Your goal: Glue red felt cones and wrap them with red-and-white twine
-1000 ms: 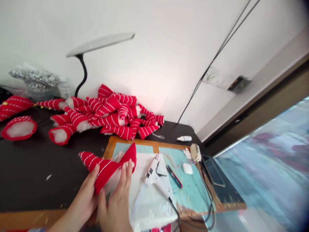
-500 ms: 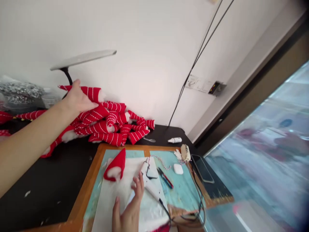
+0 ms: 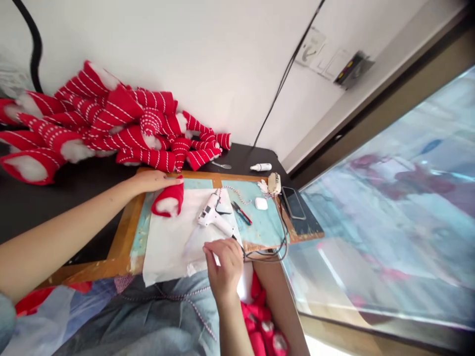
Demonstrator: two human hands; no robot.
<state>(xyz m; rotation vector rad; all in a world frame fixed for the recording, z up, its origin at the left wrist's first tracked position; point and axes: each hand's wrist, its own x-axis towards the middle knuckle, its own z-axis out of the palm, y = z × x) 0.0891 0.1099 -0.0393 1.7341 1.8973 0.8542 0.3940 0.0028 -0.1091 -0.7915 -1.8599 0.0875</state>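
Note:
My left hand [image 3: 154, 181] reaches across the board and is closed on the pointed end of a red stuffed cloth cone [image 3: 168, 205]. White stuffing shows at the cone's open, near end. It lies on a white sheet of paper [image 3: 163, 252]. My right hand [image 3: 225, 264] is raised over the near edge of the paper, with thumb and fingertips brought together; whatever is between them I cannot make out. Just beyond it a white glue gun [image 3: 215, 217] lies on its side, its cord running off to the right.
A heap of red white-striped stuffed cones [image 3: 111, 118] lines the wall. Red-handled snips [image 3: 242, 213], a white case [image 3: 261, 203], a phone [image 3: 294, 202] and a small white bottle [image 3: 261, 167] are at the right. More red pieces [image 3: 263, 326] sit low beside my lap.
My left hand has come down from the striped heap to the red cone on the paper. My right hand's spread fingers have drawn together, nearer me. The view has tilted down.

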